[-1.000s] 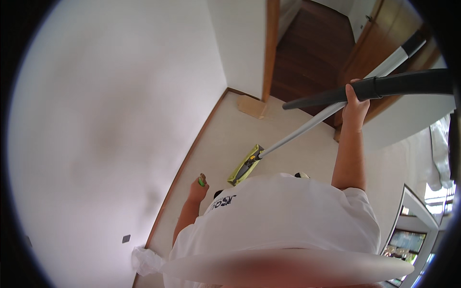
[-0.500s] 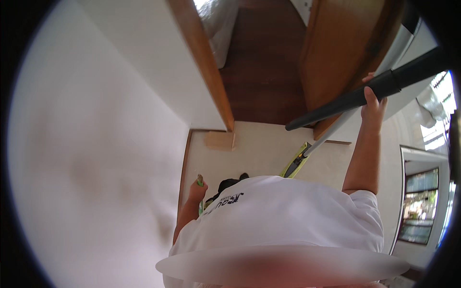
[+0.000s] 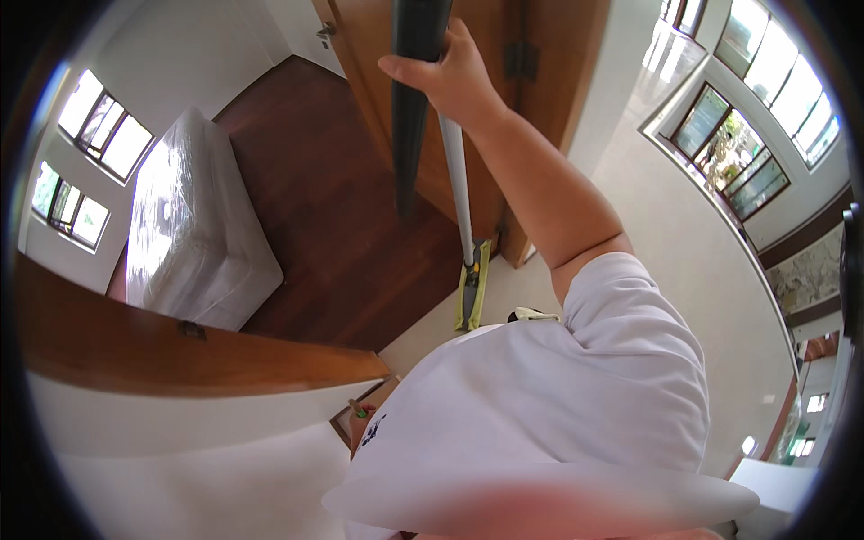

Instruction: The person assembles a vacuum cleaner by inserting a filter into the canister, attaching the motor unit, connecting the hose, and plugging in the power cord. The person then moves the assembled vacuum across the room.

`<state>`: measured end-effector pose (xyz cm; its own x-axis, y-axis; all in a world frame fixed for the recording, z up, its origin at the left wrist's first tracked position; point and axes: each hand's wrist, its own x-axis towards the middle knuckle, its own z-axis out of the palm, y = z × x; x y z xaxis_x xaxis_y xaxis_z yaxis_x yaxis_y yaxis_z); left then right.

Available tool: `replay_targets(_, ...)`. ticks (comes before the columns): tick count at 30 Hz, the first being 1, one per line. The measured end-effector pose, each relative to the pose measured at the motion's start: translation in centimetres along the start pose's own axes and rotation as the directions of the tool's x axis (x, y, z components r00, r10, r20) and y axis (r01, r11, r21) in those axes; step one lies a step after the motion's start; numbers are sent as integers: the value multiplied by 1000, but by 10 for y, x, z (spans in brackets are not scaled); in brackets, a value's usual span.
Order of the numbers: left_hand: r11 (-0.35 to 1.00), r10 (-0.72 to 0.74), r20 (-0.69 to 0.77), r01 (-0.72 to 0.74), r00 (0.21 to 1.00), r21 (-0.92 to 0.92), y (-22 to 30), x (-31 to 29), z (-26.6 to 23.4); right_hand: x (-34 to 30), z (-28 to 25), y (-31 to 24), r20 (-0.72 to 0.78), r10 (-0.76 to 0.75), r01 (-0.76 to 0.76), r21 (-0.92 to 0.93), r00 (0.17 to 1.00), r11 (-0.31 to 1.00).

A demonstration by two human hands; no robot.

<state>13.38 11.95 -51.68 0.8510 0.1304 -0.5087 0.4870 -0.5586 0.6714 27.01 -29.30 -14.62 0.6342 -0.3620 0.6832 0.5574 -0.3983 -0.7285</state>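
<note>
My right hand (image 3: 454, 76) is raised ahead of me, thumb and fingers wrapped round a black tapered tube (image 3: 409, 135). Close behind that tube runs the grey pole (image 3: 457, 180) of a flat mop; whether my fingers also grip it I cannot tell. The mop's yellow-green head (image 3: 472, 292) rests on the pale floor by the doorway. Low on the left, my left hand (image 3: 362, 423) is mostly covered by my white shirt. It is closed on a small green thing with a brownish tip (image 3: 354, 407), whose kind I cannot make out.
A wooden door (image 3: 369, 90) stands open into a room with a dark wooden floor (image 3: 333, 207). A plastic-wrapped mattress (image 3: 198, 225) is in there, below windows. The wooden door frame (image 3: 207, 360) and white wall are close on my left. Pale floor (image 3: 684, 306) stretches right.
My view has turned to the right, bringing more of the room in. The black tube has swung from slanting rightward to nearly upright in view. Both hands keep their hold.
</note>
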Motion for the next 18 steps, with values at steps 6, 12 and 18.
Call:
replay_targets(6, 996, -12, -133, 24, 991, 90, 92, -53, 83, 69, -49, 46, 212, 63, -141, 379, 975, 915)
replay_targets(12, 961, 184, -257, -229, 949, -156, 139, -95, 144, 100, -53, 93, 326, -113, -145, 670, 939, 728)
replay_targets(18, 909, 49, -257, -150, 965, -390, 174, -107, 184, 144, -43, 114, 430, -316, -209, 812, 846, 546)
